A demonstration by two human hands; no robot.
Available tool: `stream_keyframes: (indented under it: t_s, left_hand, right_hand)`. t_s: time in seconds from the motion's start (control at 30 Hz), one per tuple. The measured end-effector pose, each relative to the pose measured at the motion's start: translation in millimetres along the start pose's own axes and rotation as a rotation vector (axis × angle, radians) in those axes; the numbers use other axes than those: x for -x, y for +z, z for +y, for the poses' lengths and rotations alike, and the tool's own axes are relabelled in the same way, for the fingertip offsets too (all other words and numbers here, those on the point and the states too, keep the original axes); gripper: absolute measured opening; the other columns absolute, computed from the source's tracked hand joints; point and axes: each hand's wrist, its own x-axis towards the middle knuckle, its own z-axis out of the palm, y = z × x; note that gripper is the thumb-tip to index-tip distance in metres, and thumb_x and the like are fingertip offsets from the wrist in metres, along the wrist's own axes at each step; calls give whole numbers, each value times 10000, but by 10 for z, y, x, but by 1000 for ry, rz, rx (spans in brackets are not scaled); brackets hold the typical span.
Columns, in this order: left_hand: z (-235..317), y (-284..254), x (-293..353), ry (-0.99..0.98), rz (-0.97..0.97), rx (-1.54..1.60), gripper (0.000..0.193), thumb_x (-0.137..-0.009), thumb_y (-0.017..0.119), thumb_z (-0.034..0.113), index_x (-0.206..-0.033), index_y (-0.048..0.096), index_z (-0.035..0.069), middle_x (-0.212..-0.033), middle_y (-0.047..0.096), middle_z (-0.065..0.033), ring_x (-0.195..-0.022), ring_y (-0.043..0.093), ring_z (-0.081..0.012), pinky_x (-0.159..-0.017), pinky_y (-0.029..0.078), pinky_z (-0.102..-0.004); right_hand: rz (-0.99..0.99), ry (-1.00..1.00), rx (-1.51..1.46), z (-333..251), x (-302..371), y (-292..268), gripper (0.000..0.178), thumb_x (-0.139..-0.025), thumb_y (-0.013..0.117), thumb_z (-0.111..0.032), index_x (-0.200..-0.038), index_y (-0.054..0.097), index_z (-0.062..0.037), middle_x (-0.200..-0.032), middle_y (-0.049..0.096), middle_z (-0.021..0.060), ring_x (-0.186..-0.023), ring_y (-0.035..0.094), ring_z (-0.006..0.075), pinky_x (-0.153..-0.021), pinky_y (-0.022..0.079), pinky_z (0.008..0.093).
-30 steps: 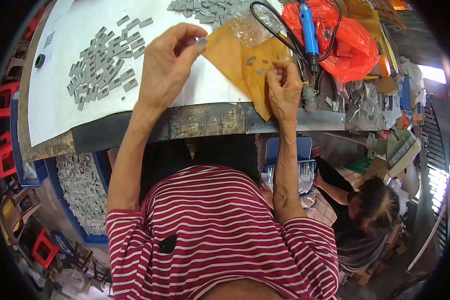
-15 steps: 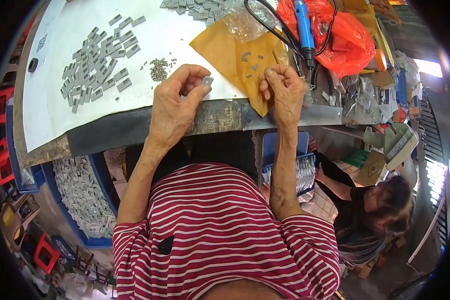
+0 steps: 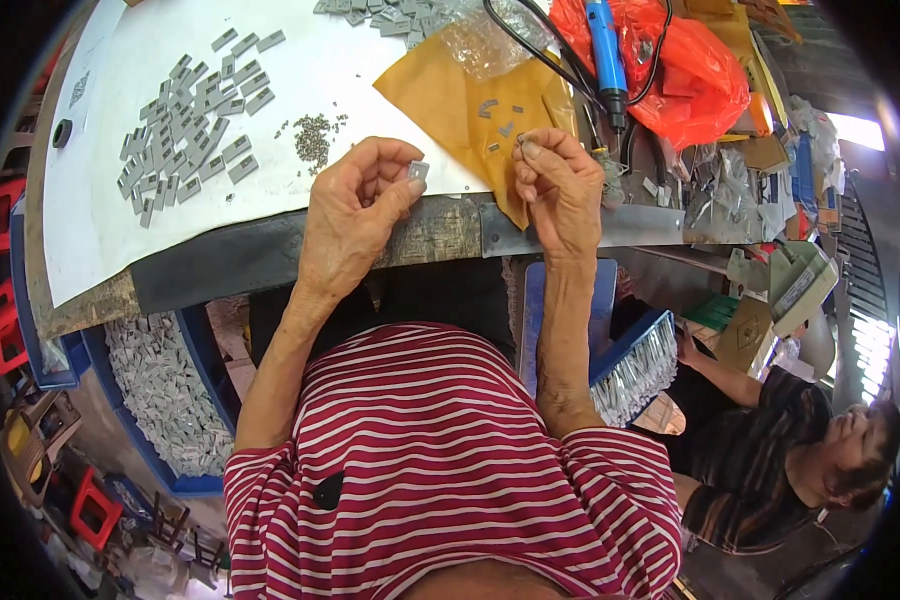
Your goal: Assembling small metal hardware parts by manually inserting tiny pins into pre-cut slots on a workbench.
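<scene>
Between the thumb and forefinger of my left hand (image 3: 355, 215) is a small grey rectangular piece (image 3: 419, 172), held near the table's front edge. My right hand (image 3: 563, 190) is closed in a pinch over the brown paper (image 3: 435, 90); a tiny dark bit seems to show at the fingertips, too small to name. A few little grey metal parts (image 3: 506, 129) lie on that paper, just beyond the right fingers. Beyond my left hand sits a small heap of tiny metal bits (image 3: 313, 140). Many similar grey rectangular pieces (image 3: 185, 130) are spread over the white sheet to the left.
A blue electric screwdriver (image 3: 606, 50) with a black cable lies by a red plastic bag (image 3: 700, 85). More grey pieces (image 3: 395, 15) are piled at the back. Below left stands a blue bin (image 3: 205, 375) of small parts. At right, another person (image 3: 770, 450) holds a filled blue tray (image 3: 635, 365).
My right hand has shifted slightly left, its pinch raised a little. The grey piece in my left hand is tilted more upright. The other person has leaned back and the blue tray has moved into fuller view.
</scene>
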Motion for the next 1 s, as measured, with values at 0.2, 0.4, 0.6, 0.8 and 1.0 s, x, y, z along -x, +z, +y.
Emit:
stream_keyframes:
  t_s: [0.2,0.4,0.6,0.8,1.0]
  left_hand:
    - [-20,10,2,-10,-22,17,180,-792,574,38,-963,552,-14,-705,535,12,-602,488,-35,-546,404,-166]
    - [-14,16,8,-38,-35,28,178,-795,569,38,-963,551,-18,-695,542,5,-595,493,-39,-546,413,-172]
    - [-29,13,7,-43,-48,-9,175,-791,570,34,-957,558,-19,-696,547,1,-588,493,-41,-542,412,-171]
    - [-43,-7,8,-49,-53,-14,177,-791,571,32,-960,558,-19,-704,549,-2,-598,502,-44,-552,423,-171]
    - [-61,-24,-1,-83,-49,167,185,-806,560,42,-975,548,-33,-725,567,-18,-620,532,-54,-570,450,-174]
  right_hand:
    - [56,-92,140,29,27,51,110,-754,574,30,-861,560,48,-675,587,83,-483,500,74,-407,396,174]
    - [122,-62,159,49,18,21,138,-738,556,38,-875,555,56,-695,587,112,-487,499,84,-406,389,182]
    - [165,-26,139,40,8,-2,159,-716,535,59,-874,549,62,-676,580,110,-471,492,87,-391,380,183]
    - [167,-27,130,53,-3,31,165,-708,536,63,-872,548,57,-664,573,110,-457,481,88,-378,371,183]
    - [217,-40,145,61,36,103,125,-704,555,56,-829,555,61,-597,555,73,-419,461,83,-368,354,181]
